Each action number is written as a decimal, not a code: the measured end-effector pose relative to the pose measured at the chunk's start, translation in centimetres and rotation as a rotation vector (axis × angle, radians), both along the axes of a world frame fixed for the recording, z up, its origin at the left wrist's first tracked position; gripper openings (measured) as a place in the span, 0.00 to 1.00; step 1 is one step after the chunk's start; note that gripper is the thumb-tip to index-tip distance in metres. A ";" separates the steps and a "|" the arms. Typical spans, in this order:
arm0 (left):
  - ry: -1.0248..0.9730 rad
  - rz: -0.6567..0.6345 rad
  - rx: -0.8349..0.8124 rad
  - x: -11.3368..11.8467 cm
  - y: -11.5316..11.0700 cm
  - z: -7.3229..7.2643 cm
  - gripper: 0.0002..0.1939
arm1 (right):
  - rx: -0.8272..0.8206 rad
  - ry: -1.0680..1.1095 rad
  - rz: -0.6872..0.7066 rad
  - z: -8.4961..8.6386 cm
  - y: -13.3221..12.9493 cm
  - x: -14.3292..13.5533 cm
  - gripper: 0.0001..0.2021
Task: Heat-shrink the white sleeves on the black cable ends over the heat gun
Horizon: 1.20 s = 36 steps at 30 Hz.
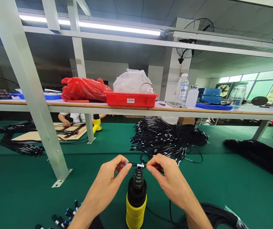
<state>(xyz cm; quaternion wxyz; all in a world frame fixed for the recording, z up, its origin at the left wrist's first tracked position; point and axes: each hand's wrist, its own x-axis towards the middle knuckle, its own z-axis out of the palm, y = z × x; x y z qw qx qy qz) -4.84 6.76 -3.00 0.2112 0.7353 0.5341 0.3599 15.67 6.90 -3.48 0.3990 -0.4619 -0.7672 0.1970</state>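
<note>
"Green worktop (210,181), with a shelf (136,112) running across above it. Where are the hands?"

"Near the middle, facing each other, a small gap between their fingertips. The left hand (109,181) has thumb and forefinger pinched on a black cable (134,164) close to its blue end; the right hand (171,178) pinches the same cable farther along."

"So the cable lies between them?"

"Yes, roughly level from one to the other, with a white sleeve (140,165) in the gap. That sleeve sits right over the upturned nozzle (138,178) of a yellow-and-black tool (136,211). Whether they touch, I can't tell."

"Any room at the sides?"

"On the left, green surface runs from the wrist to the foot of a white post (37,105); blue-tipped ends (70,211) sit beside the forearm. On the right, a wide green stretch reaches toward a long black bundle (258,156), though a cable coil (219,213) lies close by the right forearm."

"And beyond the fingertips?"

"A heap of black cables (165,136), just past the right hand. The shelf's front edge is well above the knuckles, carrying a red bin (117,101)."
</note>
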 end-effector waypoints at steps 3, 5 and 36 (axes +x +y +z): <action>0.032 0.019 -0.007 0.1 0.0 -0.1 0.24 | 0.018 0.024 0.012 0.3 0.0 -0.1 0.08; 0.033 0.020 0.004 0.1 0.1 -0.3 0.25 | 0.018 0.041 0.023 0.4 0.1 -0.1 0.08; 0.077 0.028 0.018 0.4 -0.5 -0.2 0.24 | 0.012 0.042 0.005 0.2 0.2 0.1 0.08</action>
